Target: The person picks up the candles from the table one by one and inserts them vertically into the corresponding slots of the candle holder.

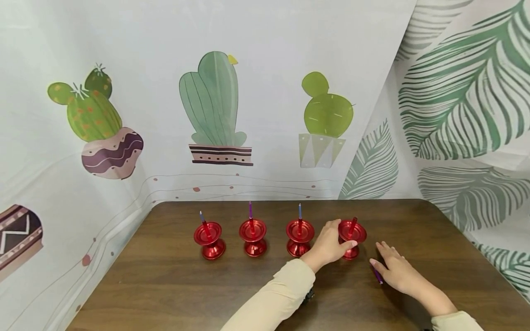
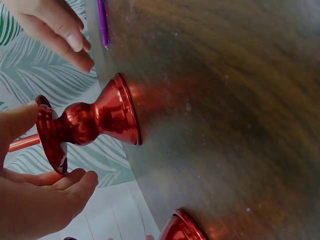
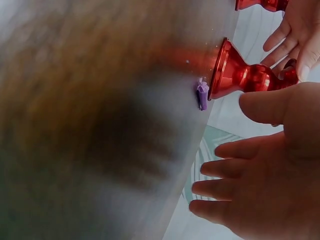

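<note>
Left fingers (image 2: 75,182) curled loosely round the rim of the fourth holder (image 1: 352,237), thumb across its near side, cup cradled between thumb and fingers; whether contact is firm all round, cannot tell from the wrist view. Left hand (image 1: 329,244) reaching in from the near edge of the table (image 1: 174,294), sleeve (image 1: 277,299) angled up toward the row, wrist low over the wood. Right fingers (image 3: 220,170) straight and slightly apart, gripping nothing, tips lying on or just above the wood right of that holder; right hand (image 1: 397,271) flat, palm down, forearm running off toward the near right corner. Purple candle (image 1: 377,275) lying on the table at the left edge of the right hand, close to the fingertips; touching or just beside, cannot tell. Seen in the left-wrist view as a thin purple stick at the top, near the holder's base. Progress, judged from the layout: four red holders in a row parallel to the far edge, nearer the far edge than the near one; first holder (image 1: 209,239), second holder (image 1: 253,235) and third holder (image 1: 300,235) each carrying an upright candle with a purple or blue upper part. Fourth holder showing only a tilted red stub (image 1: 353,225), no purple top. So three of four apparently complete, last one open, loose candle not yet seated.
</note>
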Demonstrator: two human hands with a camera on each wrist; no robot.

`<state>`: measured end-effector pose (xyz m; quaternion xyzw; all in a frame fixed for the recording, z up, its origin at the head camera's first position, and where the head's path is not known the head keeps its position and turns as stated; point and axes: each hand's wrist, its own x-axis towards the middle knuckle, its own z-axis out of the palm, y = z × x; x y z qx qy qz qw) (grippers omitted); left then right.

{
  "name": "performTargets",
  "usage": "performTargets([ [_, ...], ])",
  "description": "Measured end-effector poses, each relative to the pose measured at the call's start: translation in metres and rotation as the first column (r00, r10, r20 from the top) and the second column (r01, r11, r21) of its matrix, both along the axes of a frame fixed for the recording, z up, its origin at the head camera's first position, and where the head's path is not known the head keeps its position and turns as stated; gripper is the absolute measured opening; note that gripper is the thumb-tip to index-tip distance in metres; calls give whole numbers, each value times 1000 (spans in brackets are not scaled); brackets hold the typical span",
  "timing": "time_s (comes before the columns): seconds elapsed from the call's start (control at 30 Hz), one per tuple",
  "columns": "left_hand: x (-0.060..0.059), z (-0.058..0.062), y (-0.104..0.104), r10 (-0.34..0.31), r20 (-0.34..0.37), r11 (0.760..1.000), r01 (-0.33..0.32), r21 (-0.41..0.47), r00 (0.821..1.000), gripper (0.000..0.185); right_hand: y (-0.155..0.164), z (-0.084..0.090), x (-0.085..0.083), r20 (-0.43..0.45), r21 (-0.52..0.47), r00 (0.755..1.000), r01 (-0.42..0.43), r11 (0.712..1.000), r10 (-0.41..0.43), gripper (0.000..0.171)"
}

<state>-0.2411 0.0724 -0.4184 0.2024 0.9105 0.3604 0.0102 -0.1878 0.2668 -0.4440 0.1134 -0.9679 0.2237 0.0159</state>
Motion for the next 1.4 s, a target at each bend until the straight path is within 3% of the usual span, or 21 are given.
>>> performTargets([
  [0.33,2,3,1,16,-2,999,-16,-31,1000,66,4,0,1,156,52,987,-50,997,42,65],
  [0.6,2,3,1,26,-3,999,-26,-35,1000,66,-4,-3,5,68,115,996,-59,992,51,51],
  [0.8,2,3,2,28,-2,999,-28,-31,1000,66,-10,-5,9,-41,82,998,-54,995,57,20],
  [1.0,2,2,2,28,-16,999,-28,-24,1000,66,-12,-5,11,-91,88,993,-71,994,79,32],
  [1.4,2,2,2,26,-47,997,-29,-70,999,66,-15,-3,13,-184,104,980,-56,993,75,32],
])
